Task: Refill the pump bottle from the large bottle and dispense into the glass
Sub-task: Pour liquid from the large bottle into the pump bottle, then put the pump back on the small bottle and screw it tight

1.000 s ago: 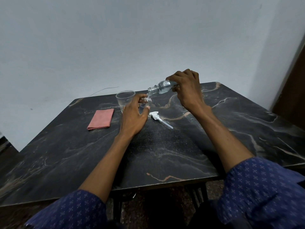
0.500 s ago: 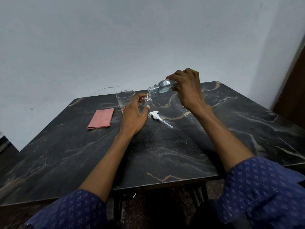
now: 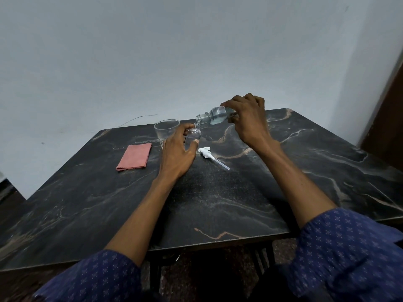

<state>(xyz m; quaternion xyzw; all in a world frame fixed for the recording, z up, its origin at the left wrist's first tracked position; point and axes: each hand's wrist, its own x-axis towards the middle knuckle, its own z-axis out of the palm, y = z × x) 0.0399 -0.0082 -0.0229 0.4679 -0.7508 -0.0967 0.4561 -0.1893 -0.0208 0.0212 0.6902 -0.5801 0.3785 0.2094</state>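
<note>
Head view: the right hand (image 3: 247,118) grips the large bottle (image 3: 214,115), tipped with its mouth over the pump bottle (image 3: 194,134), which the left hand (image 3: 177,153) clasps upright on the table (image 3: 218,203). Just left stands the glass (image 3: 166,130); the pump head (image 3: 206,151) lies just right.

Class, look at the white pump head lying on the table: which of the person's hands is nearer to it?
Left. The left hand sits just beside the pump head; the right hand is raised above and beyond it.
</note>
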